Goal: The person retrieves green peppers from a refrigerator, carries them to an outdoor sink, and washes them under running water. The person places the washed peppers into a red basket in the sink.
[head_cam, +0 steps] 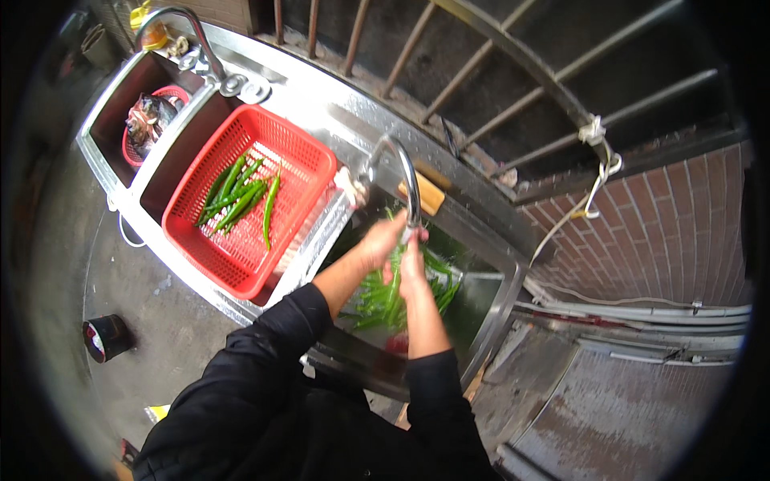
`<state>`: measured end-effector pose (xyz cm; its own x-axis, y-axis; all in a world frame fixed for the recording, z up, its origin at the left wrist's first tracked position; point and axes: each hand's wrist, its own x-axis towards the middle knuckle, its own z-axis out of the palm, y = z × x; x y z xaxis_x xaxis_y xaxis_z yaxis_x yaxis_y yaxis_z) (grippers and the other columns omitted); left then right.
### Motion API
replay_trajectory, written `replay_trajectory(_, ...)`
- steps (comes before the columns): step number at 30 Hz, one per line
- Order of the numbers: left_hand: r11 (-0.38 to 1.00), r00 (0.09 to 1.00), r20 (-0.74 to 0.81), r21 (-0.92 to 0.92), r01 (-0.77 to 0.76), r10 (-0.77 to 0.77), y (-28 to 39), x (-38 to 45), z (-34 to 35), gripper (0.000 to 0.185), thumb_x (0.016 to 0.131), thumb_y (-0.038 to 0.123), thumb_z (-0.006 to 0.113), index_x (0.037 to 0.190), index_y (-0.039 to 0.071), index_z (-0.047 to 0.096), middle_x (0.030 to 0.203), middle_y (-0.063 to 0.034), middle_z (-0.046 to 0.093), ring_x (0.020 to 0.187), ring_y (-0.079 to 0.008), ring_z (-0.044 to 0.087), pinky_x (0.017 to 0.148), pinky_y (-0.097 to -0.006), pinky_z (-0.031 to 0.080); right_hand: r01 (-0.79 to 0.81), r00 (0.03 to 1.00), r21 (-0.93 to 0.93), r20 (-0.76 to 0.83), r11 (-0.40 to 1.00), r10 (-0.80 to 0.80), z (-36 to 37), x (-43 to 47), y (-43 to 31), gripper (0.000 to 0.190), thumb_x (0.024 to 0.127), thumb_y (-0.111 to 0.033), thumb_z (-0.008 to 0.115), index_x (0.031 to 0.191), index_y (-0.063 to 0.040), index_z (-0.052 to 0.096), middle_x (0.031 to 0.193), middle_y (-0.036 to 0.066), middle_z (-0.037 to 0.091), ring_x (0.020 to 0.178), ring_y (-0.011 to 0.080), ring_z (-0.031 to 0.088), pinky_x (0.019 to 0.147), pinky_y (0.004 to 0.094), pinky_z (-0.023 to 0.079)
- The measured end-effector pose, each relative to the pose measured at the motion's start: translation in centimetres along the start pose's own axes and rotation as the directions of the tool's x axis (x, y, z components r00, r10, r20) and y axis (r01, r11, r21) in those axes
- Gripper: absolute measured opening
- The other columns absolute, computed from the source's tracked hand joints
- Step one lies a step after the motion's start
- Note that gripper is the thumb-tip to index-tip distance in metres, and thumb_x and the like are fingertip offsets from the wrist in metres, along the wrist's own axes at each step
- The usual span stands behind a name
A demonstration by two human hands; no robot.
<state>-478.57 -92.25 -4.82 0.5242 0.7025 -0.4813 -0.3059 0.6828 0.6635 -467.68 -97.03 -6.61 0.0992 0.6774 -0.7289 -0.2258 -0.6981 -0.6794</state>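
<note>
Both my hands are close together under the curved metal faucet [409, 171] of the right sink basin [490, 300]. My left hand [380, 240] and my right hand [412, 264] are blurred, with green at and between them; their exact grip cannot be made out. Below them, many long green chili peppers [376, 300] lie in the water of the basin. A red plastic basket [240, 279] sits to the left across the sink, with several green chili peppers [240, 201] in it. Something red shows low in the basin, partly behind my right forearm.
At the far left basin, a small red basket [129, 150] holds fish pieces [150, 117]. A second faucet [210, 54] and a yellow-capped bottle [153, 33] stand behind. A yellowish block [424, 193] lies at the basin's back edge. Metal bars [463, 78] line the back; a black bucket [111, 337] is on the floor.
</note>
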Motion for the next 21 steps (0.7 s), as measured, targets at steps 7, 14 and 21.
replay_trajectory(7, 0.933, 0.95, -0.115, 0.253, -0.255, 0.291, -1.8, 0.0, 2.7, 0.053, 0.103, 0.046, 0.044, 0.097, 0.002, 0.073, 0.094, -0.0097, 0.072, 0.089, -0.018, 0.065, 0.087, -0.0323, 0.048, 0.218, 0.975, 0.051, -0.063, 0.975, -0.215, -0.6, 0.8, -0.7, 0.071, 0.1, -0.064, 0.036, 0.128, -0.001, 0.054, 0.128, 0.011, 0.059, 0.117, 0.0167, 0.056, 0.1, 0.0301, 0.042)
replay_trajectory(14, 0.991, 0.983, -0.137, 0.08, -0.109, 0.119, -1.0, 0.5, 2.4, 0.049, 0.099, 0.042, 0.05, 0.128, 0.004, 0.056, 0.103, -0.0089, 0.072, 0.078, -0.0167, 0.066, 0.042, -0.0285, 0.047, 0.219, 0.976, -0.013, -0.012, 0.976, -0.219, -1.3, -2.2, -1.2, 0.058, 0.104, -0.049, 0.04, 0.112, 0.005, 0.061, 0.095, 0.013, 0.066, 0.073, 0.0167, 0.066, 0.049, 0.0331, 0.051)
replay_trajectory(21, 0.977, 0.984, -0.063, 0.144, -0.157, 0.167, -1.1, 0.3, 3.2, 0.042, 0.1, 0.035, 0.055, 0.121, -0.001, 0.055, 0.098, -0.0125, 0.07, 0.078, -0.0213, 0.068, 0.062, -0.0325, 0.056, 0.352, 0.886, -0.329, -0.186, 0.876, -0.425, -0.8, -3.6, -0.6, 0.053, 0.104, -0.044, 0.04, 0.098, 0.003, 0.063, 0.059, 0.01, 0.059, 0.042, 0.021, 0.059, 0.039, 0.0356, 0.045)
